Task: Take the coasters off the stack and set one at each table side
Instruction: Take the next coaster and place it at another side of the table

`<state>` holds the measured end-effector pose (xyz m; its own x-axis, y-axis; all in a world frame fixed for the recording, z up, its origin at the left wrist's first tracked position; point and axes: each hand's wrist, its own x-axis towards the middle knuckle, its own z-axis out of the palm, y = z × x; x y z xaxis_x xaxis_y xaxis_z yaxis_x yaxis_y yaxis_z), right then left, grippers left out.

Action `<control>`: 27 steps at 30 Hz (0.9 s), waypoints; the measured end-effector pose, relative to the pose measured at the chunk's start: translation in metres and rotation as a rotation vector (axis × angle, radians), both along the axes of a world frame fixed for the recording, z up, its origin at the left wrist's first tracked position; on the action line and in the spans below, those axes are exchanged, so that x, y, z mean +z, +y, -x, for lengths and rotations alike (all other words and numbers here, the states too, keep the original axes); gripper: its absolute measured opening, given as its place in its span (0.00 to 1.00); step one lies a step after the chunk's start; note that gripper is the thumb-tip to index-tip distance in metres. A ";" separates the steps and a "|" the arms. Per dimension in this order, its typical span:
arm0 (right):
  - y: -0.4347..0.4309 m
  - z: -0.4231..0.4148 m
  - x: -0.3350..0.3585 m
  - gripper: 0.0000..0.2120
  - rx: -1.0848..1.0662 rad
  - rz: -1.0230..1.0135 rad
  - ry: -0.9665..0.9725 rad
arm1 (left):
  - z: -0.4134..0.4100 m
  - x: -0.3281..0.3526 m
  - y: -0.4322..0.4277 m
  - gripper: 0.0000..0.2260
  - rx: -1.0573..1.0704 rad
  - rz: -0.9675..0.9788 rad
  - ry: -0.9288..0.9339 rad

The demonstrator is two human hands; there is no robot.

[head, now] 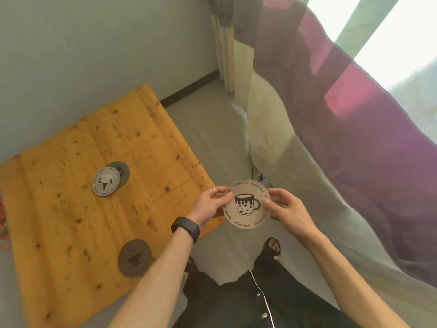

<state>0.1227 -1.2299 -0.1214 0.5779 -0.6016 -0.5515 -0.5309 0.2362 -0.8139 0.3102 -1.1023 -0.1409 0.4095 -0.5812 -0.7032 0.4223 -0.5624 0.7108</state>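
A round white coaster with a mug drawing is held in the air just off the table's right edge. My left hand pinches its left rim and my right hand pinches its right rim. On the yellow wooden table a small stack remains: a pale grey coaster lies on top of a dark green one. A single dark grey coaster lies flat near the table's front edge.
The table stands against a grey wall on the left. A bed with a pale sheet and a purple blanket fills the right side. Grey floor runs between them, with my legs and a sandalled foot below.
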 end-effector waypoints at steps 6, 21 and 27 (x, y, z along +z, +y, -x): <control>-0.062 0.003 -0.005 0.09 0.054 -0.016 0.034 | 0.034 0.003 -0.042 0.10 0.282 0.010 0.128; -0.152 -0.138 -0.049 0.10 0.500 0.080 0.201 | -0.024 -0.061 -0.074 0.11 0.657 -0.109 0.043; -0.180 -0.234 -0.040 0.11 0.686 0.188 0.240 | -0.079 -0.061 -0.098 0.13 0.838 -0.117 0.023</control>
